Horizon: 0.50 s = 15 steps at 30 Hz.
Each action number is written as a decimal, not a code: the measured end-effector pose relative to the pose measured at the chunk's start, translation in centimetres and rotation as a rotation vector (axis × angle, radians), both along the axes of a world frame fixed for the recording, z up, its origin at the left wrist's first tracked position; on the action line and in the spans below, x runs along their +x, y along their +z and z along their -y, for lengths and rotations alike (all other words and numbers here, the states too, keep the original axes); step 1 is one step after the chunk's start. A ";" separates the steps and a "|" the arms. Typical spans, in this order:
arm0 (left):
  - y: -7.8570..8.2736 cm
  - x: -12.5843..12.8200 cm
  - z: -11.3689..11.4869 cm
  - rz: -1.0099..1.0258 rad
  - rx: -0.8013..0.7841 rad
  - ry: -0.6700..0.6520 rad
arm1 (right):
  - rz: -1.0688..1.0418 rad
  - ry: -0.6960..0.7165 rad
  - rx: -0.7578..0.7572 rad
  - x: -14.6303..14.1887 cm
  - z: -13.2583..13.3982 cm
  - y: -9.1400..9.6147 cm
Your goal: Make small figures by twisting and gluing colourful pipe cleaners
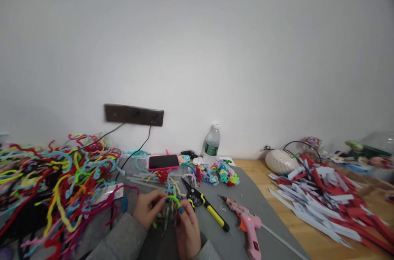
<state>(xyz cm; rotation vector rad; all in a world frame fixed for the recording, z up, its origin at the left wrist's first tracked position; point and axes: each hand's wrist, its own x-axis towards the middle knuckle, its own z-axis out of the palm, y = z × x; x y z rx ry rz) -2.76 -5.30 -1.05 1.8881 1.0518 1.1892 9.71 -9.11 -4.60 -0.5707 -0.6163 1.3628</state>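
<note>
A bright green pipe cleaner (174, 199) arches between my two hands, low in the middle of the view. My left hand (150, 207) pinches its left end with thumb and fingertips. On the other side, my right hand (188, 229) grips the right end, with dark blue nails showing. Darker green pipe cleaner pieces (166, 220) hang below and between the fingers; whether they join the arched one, I cannot tell. Just beyond my right hand lie yellow-and-black pliers (212, 211), jaws pointing away to the left.
A pink glue gun (250, 227) with a glue stick in it lies on the grey mat (246, 194). A large tangle of pipe cleaners (70, 182) covers the left. Behind are a phone (163, 162), a water bottle (211, 145) and small pipe-cleaner flowers (224, 173). Paper strips (326, 202) pile up at right.
</note>
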 end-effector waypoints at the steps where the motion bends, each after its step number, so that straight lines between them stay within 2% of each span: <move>1: -0.1 0.0 0.0 0.022 -0.012 0.016 | 0.005 0.001 0.006 0.0 0.0 0.0; 5: -0.2 0.2 0.1 0.129 -0.077 0.049 | 0.029 0.003 0.020 -0.1 0.0 0.1; 9: 0.2 0.5 0.2 0.242 -0.149 0.064 | 0.046 0.067 0.033 -0.3 0.1 0.4; 15: 0.6 0.6 0.4 0.377 -0.258 0.093 | 0.065 0.111 -0.004 -0.3 0.1 0.3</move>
